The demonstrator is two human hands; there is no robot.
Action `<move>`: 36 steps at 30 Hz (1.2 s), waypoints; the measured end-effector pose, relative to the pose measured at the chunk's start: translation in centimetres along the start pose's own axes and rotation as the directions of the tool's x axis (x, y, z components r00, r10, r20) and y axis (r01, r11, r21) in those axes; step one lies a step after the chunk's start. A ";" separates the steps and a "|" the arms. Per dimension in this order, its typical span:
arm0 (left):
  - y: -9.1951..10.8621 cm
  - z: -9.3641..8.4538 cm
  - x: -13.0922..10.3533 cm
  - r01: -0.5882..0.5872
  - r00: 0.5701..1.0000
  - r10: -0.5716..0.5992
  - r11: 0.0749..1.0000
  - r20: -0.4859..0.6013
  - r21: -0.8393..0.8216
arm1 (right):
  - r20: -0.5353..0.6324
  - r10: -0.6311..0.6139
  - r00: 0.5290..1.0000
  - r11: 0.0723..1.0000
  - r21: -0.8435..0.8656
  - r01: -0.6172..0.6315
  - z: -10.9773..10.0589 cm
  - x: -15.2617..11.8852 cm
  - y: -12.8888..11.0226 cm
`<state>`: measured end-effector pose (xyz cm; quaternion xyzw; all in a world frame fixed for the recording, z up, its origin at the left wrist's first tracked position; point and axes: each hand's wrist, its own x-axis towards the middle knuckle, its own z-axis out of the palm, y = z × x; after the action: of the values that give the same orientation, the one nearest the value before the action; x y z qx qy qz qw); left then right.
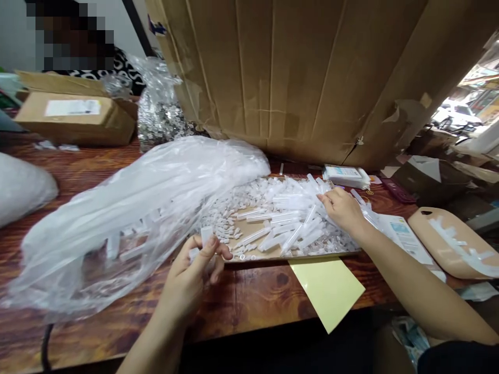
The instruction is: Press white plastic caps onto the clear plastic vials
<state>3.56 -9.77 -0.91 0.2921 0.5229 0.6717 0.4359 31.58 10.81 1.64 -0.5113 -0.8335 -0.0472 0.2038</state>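
Observation:
My left hand [198, 262] is closed around a translucent white plastic tube [206, 235], its end sticking up between thumb and fingers. It is held just off the near left edge of a shallow cardboard tray [249, 228]. Inside the tray lie many clear plastic tubes [283, 218] on the right and a heap of small white plastic caps [222, 215] on the left. Over the tray's right part, my right hand [343, 208] reaches in among the tubes, its fingertips pressed together. What those fingertips hold, if anything, cannot be made out.
A large clear plastic bag [128, 208] covers the table's left side and overlaps the tray. A tall cardboard box [292, 78] stands behind. Yellow paper [329, 291] overhangs the front edge. A beige board [448, 244] with clear strips lies right. A person sits at back left.

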 end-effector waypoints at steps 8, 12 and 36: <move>-0.4 -1.3 -0.6 0.121 0.975 -0.134 0.989 -0.176 -0.083 | 0.099 -0.065 0.993 0.981 -0.178 0.082 -2.4 1.6 -2.7; -1.5 -1.5 -1.5 0.071 0.980 -0.091 0.991 -0.178 -0.114 | 0.129 -0.221 0.967 0.970 -0.075 0.231 -3.1 4.0 -6.4; -3.3 -2.7 -2.9 0.159 0.987 -0.162 0.976 -0.011 -0.149 | 0.493 -0.545 0.678 0.820 0.145 0.553 7.0 8.9 -19.7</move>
<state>3.55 -13.33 -4.69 0.2081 0.4986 0.6744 0.5032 8.89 10.88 1.29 -0.2329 -0.9707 0.0251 -0.0538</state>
